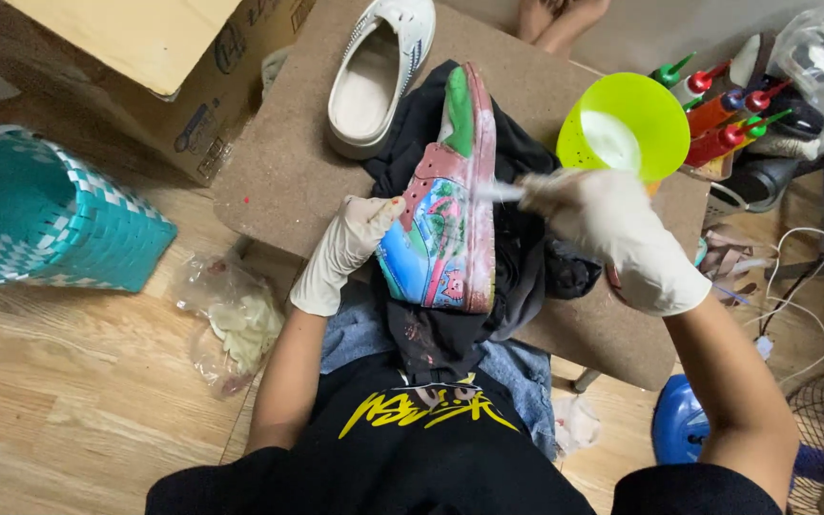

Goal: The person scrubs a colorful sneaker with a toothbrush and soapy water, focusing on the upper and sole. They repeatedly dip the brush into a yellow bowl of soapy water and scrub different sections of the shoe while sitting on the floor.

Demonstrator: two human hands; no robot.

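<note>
Painted sneaker (445, 224) between white shoe (379, 72), green bowl (624, 124)

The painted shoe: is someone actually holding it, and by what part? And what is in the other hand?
The left hand grips the painted shoe by its side near the heel. The right hand pinches a small whitish tool, blurred, by one end.

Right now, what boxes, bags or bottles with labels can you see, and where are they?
Brown cardboard box: top left on the floor, dark printing on its side.
Clear plastic bag: floor left of the person, crumpled, pale stuff inside.
Red squeeze bottles with coloured caps: top right, clustered behind the lime-green plastic bowl; labels cannot be made out.
</note>
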